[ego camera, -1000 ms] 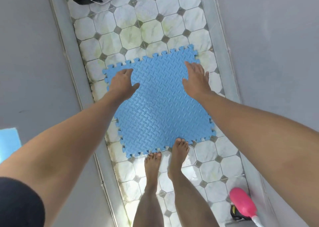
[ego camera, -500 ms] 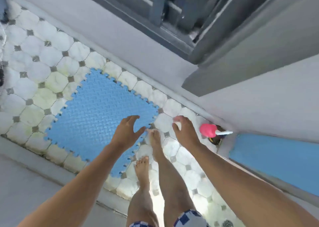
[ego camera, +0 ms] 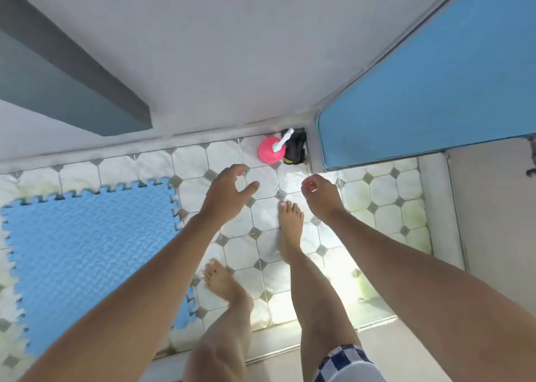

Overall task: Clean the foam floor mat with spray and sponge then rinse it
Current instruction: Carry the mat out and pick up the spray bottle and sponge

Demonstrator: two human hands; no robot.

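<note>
The blue foam mat with jigsaw edges lies flat on the tiled floor at the left. A pink spray bottle with a white nozzle stands in the far corner, beside a dark object. My left hand hovers over bare tiles below the bottle, fingers spread and holding nothing. My right hand hangs to its right with fingers loosely curled, also holding nothing. Neither hand touches the mat or the bottle. No sponge is in view.
White octagon floor tiles run in a narrow strip between grey walls. A blue panel stands at the right. My two bare feet are on the tiles between mat and corner.
Both hands have left the mat and moved toward the corner with the pink bottle. My view and body have turned that way, so the mat now lies at my left.
</note>
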